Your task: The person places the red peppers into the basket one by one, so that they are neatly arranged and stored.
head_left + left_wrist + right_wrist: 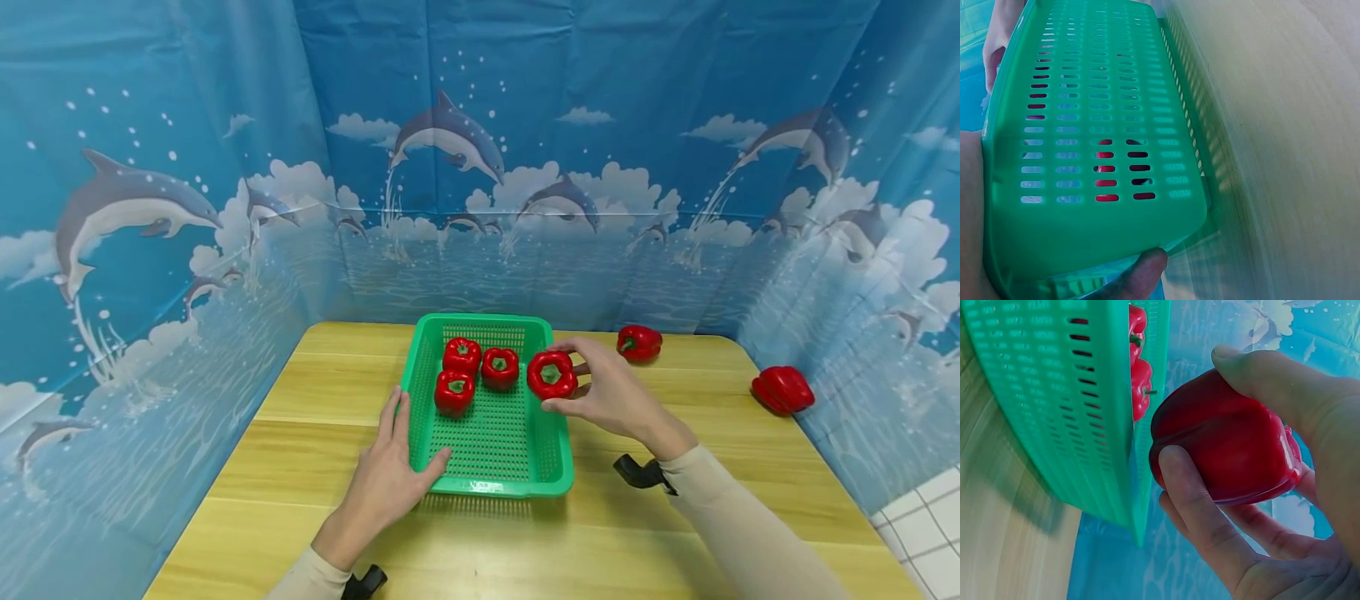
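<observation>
Above the right side of a green plastic basket (pixel 487 486), my right hand (pixel 618 392) grips a red bell pepper (pixel 551 375) between thumb and fingers. In the right wrist view that pepper (pixel 1229 440) is beside the basket's rim, its lobed body held at the fingertips. My left hand (pixel 386 475) holds the basket's near left corner, thumb over the rim and fingers along the outer left side. In the left wrist view a fingertip (pixel 1150 265) presses near the basket's lower edge. Inside the basket stand three red bell peppers (pixel 455 393), grouped toward the back left.
On the wooden table (pixel 300 467), one red bell pepper (pixel 639 343) lies behind my right hand. Another pepper (pixel 783 390) lies at the right edge, by the curtain. A blue dolphin-print curtain (pixel 465 267) encloses the back and sides.
</observation>
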`<state>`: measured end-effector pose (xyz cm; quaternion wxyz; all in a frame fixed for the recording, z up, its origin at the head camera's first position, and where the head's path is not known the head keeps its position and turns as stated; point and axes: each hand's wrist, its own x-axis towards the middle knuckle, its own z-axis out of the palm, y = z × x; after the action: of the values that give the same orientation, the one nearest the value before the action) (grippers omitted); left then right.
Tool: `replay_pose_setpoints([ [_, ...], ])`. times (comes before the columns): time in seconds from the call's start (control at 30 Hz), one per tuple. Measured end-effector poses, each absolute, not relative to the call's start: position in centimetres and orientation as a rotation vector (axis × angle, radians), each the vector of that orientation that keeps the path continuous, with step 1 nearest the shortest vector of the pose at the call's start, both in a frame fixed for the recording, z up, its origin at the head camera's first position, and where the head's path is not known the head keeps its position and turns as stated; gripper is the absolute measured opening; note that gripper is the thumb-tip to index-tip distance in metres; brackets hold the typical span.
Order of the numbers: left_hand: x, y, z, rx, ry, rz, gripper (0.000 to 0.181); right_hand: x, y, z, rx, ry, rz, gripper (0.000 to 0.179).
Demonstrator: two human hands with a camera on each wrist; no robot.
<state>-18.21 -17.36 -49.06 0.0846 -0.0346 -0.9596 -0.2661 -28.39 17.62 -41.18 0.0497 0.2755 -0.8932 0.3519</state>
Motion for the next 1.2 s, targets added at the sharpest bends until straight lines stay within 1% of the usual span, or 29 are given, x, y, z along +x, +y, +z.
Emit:
replay_pose_setpoints([
  [0.43,-18.3,-17.2,-48.9,-0.111,-2.836,-0.789,0.110,-29.1,15.2,-41.0,0.830,-2.745,1.067,0.079],
  [0.73,-18.2,-17.3,-49.1,-0.112,-2.846,-0.799,0.112,-29.6,13.4,-40.7,0.792,-2.799,0.934,0.082],
  [0.97,-18.2,-17.3,-49.0,-0.113,-2.844,-0.828,0.111,-30.0,11.7,-40.7,0.734,-2.851,0.909,0.078],
  [1.2,-18.0,-17.4,-48.9,-0.114,-2.848,-0.795,0.114,-30.4,10.5,-40.9,0.706,-2.916,0.935,0.078],
])
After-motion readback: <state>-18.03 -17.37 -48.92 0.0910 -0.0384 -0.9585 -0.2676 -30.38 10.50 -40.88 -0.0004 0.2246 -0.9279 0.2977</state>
